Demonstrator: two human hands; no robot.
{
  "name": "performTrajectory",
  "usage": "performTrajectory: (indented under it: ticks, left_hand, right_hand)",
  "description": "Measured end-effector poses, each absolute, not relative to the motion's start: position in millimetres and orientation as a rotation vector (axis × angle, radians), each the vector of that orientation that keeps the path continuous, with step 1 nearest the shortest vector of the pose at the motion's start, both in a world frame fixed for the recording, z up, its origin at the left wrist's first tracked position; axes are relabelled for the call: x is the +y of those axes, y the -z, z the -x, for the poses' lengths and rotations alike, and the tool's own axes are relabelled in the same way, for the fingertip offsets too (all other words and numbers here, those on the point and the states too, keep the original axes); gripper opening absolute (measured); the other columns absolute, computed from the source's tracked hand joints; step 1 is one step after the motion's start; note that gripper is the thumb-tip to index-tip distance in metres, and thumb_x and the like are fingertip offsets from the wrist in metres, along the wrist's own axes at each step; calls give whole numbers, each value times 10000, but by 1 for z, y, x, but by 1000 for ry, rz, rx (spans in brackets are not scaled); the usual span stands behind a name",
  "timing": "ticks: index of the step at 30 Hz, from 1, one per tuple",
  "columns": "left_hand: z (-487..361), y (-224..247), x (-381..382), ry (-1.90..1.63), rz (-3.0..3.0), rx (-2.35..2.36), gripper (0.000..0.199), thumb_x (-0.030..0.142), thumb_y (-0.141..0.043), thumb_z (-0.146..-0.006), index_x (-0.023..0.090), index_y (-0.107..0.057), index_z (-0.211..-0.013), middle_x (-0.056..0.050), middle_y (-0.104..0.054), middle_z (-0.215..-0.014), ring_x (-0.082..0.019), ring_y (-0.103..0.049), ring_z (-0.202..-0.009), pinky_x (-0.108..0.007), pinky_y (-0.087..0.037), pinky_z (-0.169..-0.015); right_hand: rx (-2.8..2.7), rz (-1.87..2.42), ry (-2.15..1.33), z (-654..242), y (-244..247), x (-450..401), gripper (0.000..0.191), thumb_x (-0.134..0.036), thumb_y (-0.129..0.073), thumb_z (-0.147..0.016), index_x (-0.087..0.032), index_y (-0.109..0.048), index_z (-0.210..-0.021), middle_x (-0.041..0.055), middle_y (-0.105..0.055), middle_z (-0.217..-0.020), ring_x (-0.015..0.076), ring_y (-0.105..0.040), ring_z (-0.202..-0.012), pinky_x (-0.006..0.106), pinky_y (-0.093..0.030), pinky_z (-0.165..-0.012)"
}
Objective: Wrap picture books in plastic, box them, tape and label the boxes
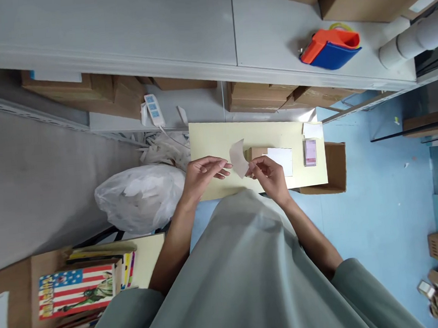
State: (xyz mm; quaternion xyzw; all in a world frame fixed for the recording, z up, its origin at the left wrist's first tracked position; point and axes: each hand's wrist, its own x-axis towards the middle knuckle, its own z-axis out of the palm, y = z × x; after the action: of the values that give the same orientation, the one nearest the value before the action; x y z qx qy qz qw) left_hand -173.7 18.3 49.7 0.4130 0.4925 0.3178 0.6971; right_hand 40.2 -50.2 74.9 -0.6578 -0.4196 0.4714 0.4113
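Currently holding a curled pale paper slip [238,159] over the cream bench [209,138], pinched at its right edge between fingers [252,167] of the right hand [273,178]. Holding the left hand [203,175] just beside the slip's left edge, with fingers slightly parted; cannot tell whether touching. On the bench, can see a cardboard box [256,152] and a white sheet [281,160]; left of the bench, a translucent plastic bag [140,198].

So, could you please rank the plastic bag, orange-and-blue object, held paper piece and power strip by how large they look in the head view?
1. Plastic bag
2. Orange-and-blue object
3. Held paper piece and power strip: too alike to rank
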Motion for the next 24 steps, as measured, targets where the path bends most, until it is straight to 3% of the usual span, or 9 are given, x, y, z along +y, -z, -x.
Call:
performTrajectory:
  ticks: [13, 24]
  left_hand:
    - [83, -84, -5, -622, -1023, 1061, 430, 565, -828, -828, 169, -836, -996, -150, -869, -1014, -283, -835, -789, -373, -656, -673]
    - [-15, -105, -19, -588, -1150, 1177, 468, 639, -840, -819, 178, -832, -900, -120, -856, -867, -297, -833, -787, -371, -649, -633]
  right_hand:
    - [-1013, 1591, -1139, -117, -88, -81, 432, -679, -731, -986, -249, -708, -959, 26, -751, -903, 202, -783, -826, 331, -617, -731]
    - [-975, 1547, -1175, -205, -87, -94, 415, -663, -706, -1008, -255, -697, -934, 25, -744, -912, 209, -785, -846, 342, -620, -758]
